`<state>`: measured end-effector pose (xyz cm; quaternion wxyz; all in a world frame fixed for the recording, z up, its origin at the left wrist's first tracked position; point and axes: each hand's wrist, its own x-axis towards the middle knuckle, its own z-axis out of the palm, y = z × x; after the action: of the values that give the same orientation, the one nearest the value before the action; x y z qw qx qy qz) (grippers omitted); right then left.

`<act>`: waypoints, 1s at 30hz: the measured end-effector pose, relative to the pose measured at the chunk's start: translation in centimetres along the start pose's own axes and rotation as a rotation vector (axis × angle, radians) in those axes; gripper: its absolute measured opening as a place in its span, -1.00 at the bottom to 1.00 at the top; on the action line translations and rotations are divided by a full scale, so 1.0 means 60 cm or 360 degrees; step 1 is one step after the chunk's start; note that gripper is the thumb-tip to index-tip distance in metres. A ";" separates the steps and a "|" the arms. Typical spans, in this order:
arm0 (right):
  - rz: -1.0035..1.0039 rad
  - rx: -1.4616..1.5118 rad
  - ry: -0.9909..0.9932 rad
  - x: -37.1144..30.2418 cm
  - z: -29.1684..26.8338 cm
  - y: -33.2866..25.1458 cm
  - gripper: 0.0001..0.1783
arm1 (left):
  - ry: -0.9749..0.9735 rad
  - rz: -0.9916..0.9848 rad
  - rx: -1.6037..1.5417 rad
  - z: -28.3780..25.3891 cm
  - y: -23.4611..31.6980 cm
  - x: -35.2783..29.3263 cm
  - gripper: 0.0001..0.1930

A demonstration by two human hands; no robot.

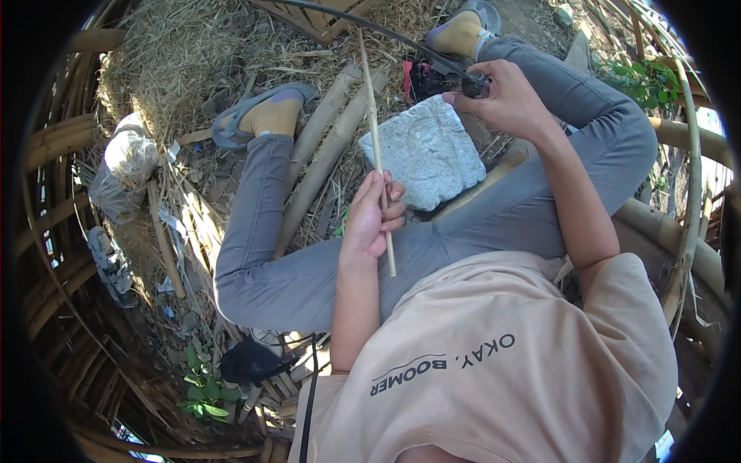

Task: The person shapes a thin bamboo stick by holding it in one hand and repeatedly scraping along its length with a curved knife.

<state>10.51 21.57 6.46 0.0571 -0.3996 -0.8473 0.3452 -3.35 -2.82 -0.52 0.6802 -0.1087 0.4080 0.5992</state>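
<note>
1. Bright daylight falls on straw (177,62) and stone slab (424,154).
2. I catch glare on the plastic bag (127,158).
3. Bamboo slats (58,282) sit in shadow.
4. Edges bend toward a black rim.

Around you, the earth floor (224,171) is strewn with dry straw (166,65). On your left, a wall of bamboo slats (65,305) stands mostly in shade; bamboo poles (656,221) run along your right. Green foliage (639,81) grows at your upper right, and bright daylight falls across the ground ahead.
</note>
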 end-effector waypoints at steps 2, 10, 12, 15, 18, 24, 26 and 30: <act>0.0003 0.0049 0.0147 -0.025 -0.009 -0.008 -0.27 | 0.0037 0.0023 0.0058 -0.005 0.003 -0.001 -0.82; 0.0131 0.1000 0.0010 -0.102 -0.061 -0.092 -0.54 | 0.0176 0.0218 0.0540 0.002 0.000 -0.022 -0.71; 0.0071 0.1156 0.0093 -0.111 -0.062 -0.109 -0.68 | 0.0210 0.0358 0.0723 0.008 -0.006 -0.028 -0.68; 0.0071 0.1248 0.0157 -0.117 -0.048 -0.134 -0.72 | 0.0181 0.0360 0.0702 0.010 -0.004 -0.035 -0.68; -0.0027 0.1583 -0.0015 -0.133 -0.037 -0.184 -0.72 | 0.0141 0.0292 0.0430 0.000 -0.002 -0.036 -0.68; -0.0251 0.1422 -0.0025 -0.097 -0.039 -0.190 -0.70 | 0.0076 0.0012 0.0042 -0.027 -0.002 -0.003 -0.75; -0.0263 0.1461 -0.0043 -0.089 -0.046 -0.180 -0.74 | 0.0045 -0.0022 -0.0017 -0.048 -0.008 0.005 -0.77; 0.0216 0.1409 -0.0148 -0.086 -0.047 -0.180 -0.71 | 0.0278 0.0076 0.0232 -0.037 -0.001 0.010 -0.73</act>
<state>8.17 14.63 16.32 0.1616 -0.3755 -0.5915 0.6950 -4.28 -3.85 -2.38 0.6336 -0.1009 0.5108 0.5722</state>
